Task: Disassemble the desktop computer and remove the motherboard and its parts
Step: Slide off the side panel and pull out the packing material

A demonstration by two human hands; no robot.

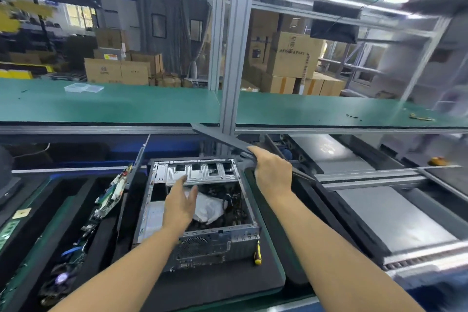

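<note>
The computer case [215, 243] sits lid-off on a black mat [215, 284] at lower centre of the frame, its perforated rear face toward the person. The left hand [181, 206] hovers over the open cavity with its fingers [177, 185] spread and loose, grasping nothing, just above a crumpled white sheet [210, 208] lying inside. The right hand [273, 172] is up at centre right, fingers wrapped over the edge of the dark side panel [222, 138], held tilted above the case's far right corner. A motherboard [111, 195] leans on edge just left of the case. A yellow-and-black screwdriver [257, 252] lies by the case's near right corner. Beyond, a clear plastic tray [83, 88] rests on the green counter [126, 106].
</note>
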